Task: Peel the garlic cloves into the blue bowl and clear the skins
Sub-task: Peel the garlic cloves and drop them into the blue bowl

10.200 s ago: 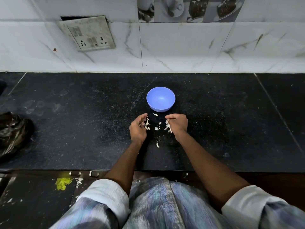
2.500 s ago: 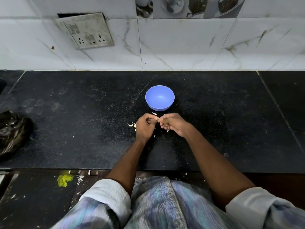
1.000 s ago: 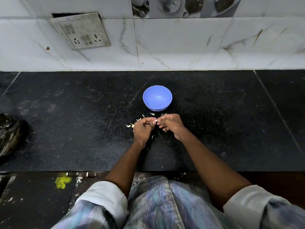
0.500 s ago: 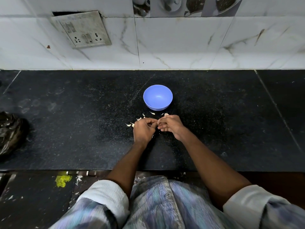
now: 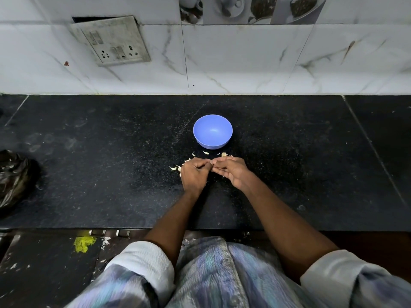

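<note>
Near table middle, just short of round blue plastic bowl (image 5: 212,131), my left hand (image 5: 194,174) and right hand (image 5: 231,171) meet, fingers curled, pinching small garlic clove, itself hidden. Pale papery skins (image 5: 178,167) scattered beside. Clove likely firm, slippery; skins light, brittle: I'd pinch at tip.

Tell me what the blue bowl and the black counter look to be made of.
Blue bowl: likely plastic, smooth with a soft sheen, uniform colour, thin rim. Counter: seemingly polished black granite, fine pale speckle and straight slab joints; an imitation stone cannot be ruled out.
</note>
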Available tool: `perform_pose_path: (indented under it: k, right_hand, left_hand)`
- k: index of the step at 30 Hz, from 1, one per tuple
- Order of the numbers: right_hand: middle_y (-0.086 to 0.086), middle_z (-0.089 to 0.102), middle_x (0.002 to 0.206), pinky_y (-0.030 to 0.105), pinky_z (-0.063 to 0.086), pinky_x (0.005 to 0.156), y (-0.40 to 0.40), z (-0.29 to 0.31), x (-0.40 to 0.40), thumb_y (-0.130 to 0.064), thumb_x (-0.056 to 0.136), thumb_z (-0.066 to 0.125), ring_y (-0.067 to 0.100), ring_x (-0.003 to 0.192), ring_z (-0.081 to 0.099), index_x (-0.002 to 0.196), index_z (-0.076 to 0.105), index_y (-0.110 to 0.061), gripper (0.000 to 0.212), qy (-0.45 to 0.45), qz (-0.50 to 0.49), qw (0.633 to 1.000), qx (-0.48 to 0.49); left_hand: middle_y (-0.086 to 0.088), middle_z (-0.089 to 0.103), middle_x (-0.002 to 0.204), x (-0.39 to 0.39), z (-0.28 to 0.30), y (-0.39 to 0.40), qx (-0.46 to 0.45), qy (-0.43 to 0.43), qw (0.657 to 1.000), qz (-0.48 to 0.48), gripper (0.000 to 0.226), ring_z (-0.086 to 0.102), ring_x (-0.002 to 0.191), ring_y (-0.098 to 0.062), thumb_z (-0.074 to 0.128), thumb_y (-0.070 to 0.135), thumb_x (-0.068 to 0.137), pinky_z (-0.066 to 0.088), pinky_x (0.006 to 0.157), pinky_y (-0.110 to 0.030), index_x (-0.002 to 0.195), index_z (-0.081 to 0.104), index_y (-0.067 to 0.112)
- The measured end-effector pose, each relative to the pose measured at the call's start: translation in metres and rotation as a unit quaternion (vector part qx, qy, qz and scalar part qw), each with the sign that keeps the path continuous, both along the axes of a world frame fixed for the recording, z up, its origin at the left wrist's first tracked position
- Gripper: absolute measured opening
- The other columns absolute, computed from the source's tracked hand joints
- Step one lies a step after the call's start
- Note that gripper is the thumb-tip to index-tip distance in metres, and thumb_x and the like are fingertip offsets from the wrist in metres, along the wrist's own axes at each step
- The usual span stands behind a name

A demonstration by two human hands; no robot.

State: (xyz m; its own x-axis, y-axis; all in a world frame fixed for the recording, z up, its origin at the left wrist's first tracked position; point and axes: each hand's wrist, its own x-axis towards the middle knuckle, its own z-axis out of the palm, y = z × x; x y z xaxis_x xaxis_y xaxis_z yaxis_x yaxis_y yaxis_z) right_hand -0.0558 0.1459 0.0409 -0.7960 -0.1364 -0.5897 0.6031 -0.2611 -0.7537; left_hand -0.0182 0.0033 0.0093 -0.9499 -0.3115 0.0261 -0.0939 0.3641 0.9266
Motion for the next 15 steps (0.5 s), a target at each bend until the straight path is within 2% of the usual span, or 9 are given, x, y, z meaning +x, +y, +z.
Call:
perform_pose_path:
  k: [6, 11, 14, 15]
  right_hand:
    - [0.018, 0.076, 0.085, 0.023, 0.061, 0.065, -0.001, 0.000, 0.001, 0.014, 0.089, 0.066, 0.023, 0.075, 0.076, 0.094, 0.071, 0.006, 0.010, -0.042, -0.018, 0.999, -0.027]
    - [0.015, 0.075, 0.088, 0.023, 0.062, 0.068, -0.007, -0.001, 0.001, 0.013, 0.091, 0.060, 0.016, 0.073, 0.076, 0.098, 0.071, 0.003, 0.017, -0.057, -0.025, 0.997, -0.046]
    - [0.014, 0.075, 0.086, 0.024, 0.062, 0.074, -0.004, 0.001, 0.000, 0.007, 0.094, 0.060, 0.018, 0.080, 0.073, 0.104, 0.073, 0.000, 0.018, -0.057, -0.021, 0.997, -0.051]
    - [0.014, 0.075, 0.087, 0.024, 0.062, 0.075, -0.003, 0.001, -0.001, 0.006, 0.095, 0.060, 0.019, 0.082, 0.073, 0.107, 0.072, 0.000, 0.019, -0.055, -0.024, 0.997, -0.052]
  left_hand:
    - [0.009, 0.081, 0.088, 0.003, -0.003, 0.004, 0.074, -0.026, 0.996, 0.035, 0.009, 0.075, 0.086, -0.007, 0.080, 0.013, 0.087, 0.061, 0.083, -0.032, 0.088, 0.087, 0.019]
    - [0.006, 0.080, 0.086, 0.000, -0.001, 0.010, 0.083, -0.028, 0.995, 0.055, 0.008, 0.075, 0.082, -0.009, 0.079, 0.011, 0.089, 0.063, 0.080, -0.035, 0.088, 0.086, 0.015]
    - [0.001, 0.081, 0.082, -0.004, 0.000, 0.008, 0.183, -0.078, 0.974, 0.112, 0.009, 0.075, 0.073, -0.017, 0.077, 0.017, 0.093, 0.065, 0.076, -0.043, 0.092, 0.086, 0.013]
    - [0.001, 0.081, 0.082, -0.005, -0.001, 0.005, 0.191, -0.083, 0.971, 0.117, 0.010, 0.076, 0.073, -0.018, 0.076, 0.018, 0.094, 0.066, 0.076, -0.045, 0.093, 0.085, 0.014]
